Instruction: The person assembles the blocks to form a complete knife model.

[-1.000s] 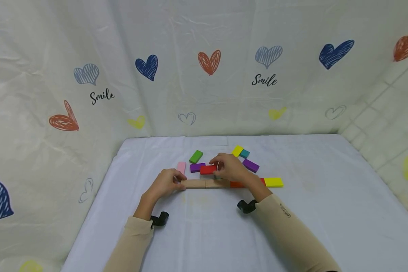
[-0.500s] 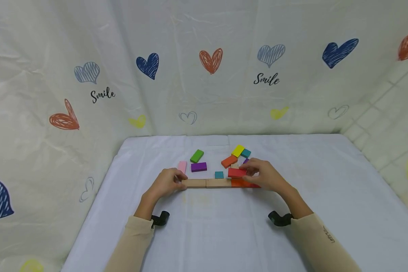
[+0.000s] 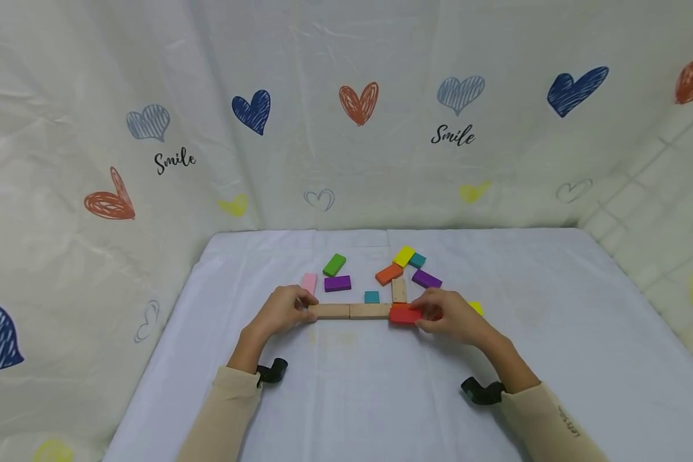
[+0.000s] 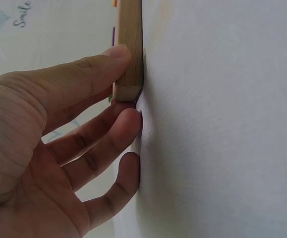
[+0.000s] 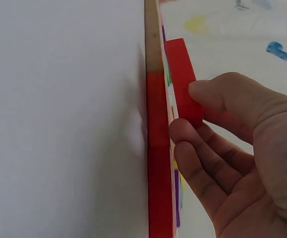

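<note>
- Head view: the hands are well apart, each pinching a smooth-sided rectangular block.
- The left hand grips the end of a wood block, plain and unpainted with visible grain, its thumb on one face.
- The right hand pinches a glossy red block between thumb and fingers; it is slightly tilted and held just above the row, apart from it in the right wrist view.
- Between the hands, a second wood block meets the first end to end. An orange block and a lower red block continue the row below the right hand, which hides part of it from the head camera. A yellow block shows just past that hand.
- Just beyond the left hand lie a pink block and a purple block, with a green block farther out.
- Ahead of the right hand, toward its left, are a small teal block, a third wood block and a tilted orange piece; farther out are a yellow piece, a teal piece and a purple piece.
- Under both hands, white cloth covers the surface; a creased, heart-printed backdrop hangs beyond them.
</note>
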### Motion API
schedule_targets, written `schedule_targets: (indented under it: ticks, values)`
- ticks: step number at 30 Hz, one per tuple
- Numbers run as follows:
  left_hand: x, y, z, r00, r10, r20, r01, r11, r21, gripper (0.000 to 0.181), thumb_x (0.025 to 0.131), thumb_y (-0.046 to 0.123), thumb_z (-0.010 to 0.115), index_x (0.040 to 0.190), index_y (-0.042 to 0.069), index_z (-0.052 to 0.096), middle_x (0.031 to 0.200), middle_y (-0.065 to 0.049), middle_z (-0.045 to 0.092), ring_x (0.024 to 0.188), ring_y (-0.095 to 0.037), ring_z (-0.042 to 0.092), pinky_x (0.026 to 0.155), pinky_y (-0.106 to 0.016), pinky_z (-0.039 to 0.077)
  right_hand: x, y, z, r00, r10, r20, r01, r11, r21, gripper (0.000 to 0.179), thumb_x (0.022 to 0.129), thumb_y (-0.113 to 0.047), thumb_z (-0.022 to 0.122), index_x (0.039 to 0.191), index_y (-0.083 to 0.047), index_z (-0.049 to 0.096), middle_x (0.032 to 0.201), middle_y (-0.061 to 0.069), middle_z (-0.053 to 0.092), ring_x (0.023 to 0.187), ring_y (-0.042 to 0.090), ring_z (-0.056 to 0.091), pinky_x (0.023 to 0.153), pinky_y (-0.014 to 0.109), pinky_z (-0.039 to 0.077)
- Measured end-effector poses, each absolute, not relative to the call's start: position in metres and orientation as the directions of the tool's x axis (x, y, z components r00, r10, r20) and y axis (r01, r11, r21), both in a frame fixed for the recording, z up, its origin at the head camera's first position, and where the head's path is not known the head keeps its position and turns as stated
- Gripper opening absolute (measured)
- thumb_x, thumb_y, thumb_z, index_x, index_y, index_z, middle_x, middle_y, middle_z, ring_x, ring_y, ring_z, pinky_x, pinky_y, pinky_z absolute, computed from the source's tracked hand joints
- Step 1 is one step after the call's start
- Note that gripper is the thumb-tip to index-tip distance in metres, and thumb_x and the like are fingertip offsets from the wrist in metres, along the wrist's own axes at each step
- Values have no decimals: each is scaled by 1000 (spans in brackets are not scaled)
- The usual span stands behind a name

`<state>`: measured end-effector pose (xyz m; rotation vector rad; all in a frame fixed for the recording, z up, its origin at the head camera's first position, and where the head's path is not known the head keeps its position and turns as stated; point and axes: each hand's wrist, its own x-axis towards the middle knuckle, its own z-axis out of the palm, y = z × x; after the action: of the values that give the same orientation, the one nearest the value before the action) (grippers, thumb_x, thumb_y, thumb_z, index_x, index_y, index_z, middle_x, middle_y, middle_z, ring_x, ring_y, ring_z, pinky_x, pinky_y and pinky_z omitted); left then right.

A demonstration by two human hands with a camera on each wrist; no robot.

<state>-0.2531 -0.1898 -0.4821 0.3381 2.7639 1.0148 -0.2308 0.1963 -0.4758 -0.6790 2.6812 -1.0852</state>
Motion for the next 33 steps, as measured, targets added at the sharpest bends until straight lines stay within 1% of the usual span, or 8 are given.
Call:
schedule_targets:
  ticks: [4, 8, 14, 18, 21, 24, 30, 33]
  values:
    - [-253, -189, -482, -958, 271, -90, 149, 742, 653, 25, 80, 15, 88, 103, 17, 79, 90, 5, 69, 83, -15, 60, 73, -30, 51, -228, 184, -477, -861, -509, -15, -360, 629, -689, 33, 87, -16, 81, 120, -13, 75, 99, -2, 67, 87, 14, 59, 73, 21, 55]
    - [-252, -189, -482, -960, 266, -92, 143, 744, 652, 24, 81, 14, 88, 103, 17, 80, 90, 5, 69, 82, -15, 60, 72, -30, 50, -226, 174, -479, -847, -531, -28, -392, 659, -642, 32, 86, -18, 82, 117, -15, 75, 95, -5, 64, 87, 12, 57, 72, 20, 54]
    - [-252, -189, -482, -958, 271, -92, 148, 746, 650, 24, 81, 14, 87, 104, 17, 79, 91, 5, 69, 82, -15, 59, 71, -29, 50, -224, 163, -478, -855, -517, -40, -400, 707, -583, 31, 85, -22, 85, 114, -18, 77, 88, -7, 59, 81, 9, 55, 69, 18, 53]
    - [-253, -189, -483, -958, 272, -88, 152, 746, 648, 24, 81, 14, 87, 104, 17, 79, 91, 4, 69, 83, -15, 59, 72, -29, 50, -223, 159, -476, -857, -515, -30, -413, 720, -557, 29, 85, -22, 85, 113, -19, 77, 90, -5, 59, 81, 9, 55, 68, 18, 52]
    - [-254, -188, -484, -958, 272, -87, 152, 745, 650, 24, 81, 14, 87, 104, 17, 79, 91, 4, 69, 83, -15, 59, 72, -29, 50, -222, 158, -475, -855, -518, -25, -421, 721, -550, 29, 85, -21, 85, 112, -19, 77, 93, -3, 60, 82, 10, 55, 69, 19, 52]
    - [-253, -188, -484, -958, 272, -95, 146, 742, 654, 24, 81, 14, 87, 104, 17, 79, 92, 4, 69, 83, -16, 59, 72, -30, 50, -221, 159, -475, -861, -507, -38, -409, 735, -542, 29, 84, -22, 85, 112, -20, 76, 95, -5, 62, 84, 10, 55, 71, 18, 52]
    - [-252, -188, -483, -959, 268, -97, 144, 747, 649, 25, 81, 14, 87, 104, 17, 79, 91, 4, 69, 82, -15, 59, 71, -29, 50, -221, 160, -476, -870, -488, -68, -369, 736, -568, 31, 85, -22, 84, 115, -19, 75, 92, -10, 66, 84, 10, 57, 73, 19, 52]
    - [-252, -188, -481, -959, 267, -94, 144, 746, 651, 24, 81, 13, 87, 104, 16, 79, 91, 4, 69, 82, -15, 59, 71, -29, 50, -222, 157, -476, -875, -479, -76, -350, 732, -584, 31, 86, -22, 84, 115, -19, 75, 89, -12, 66, 83, 10, 57, 73, 20, 52]
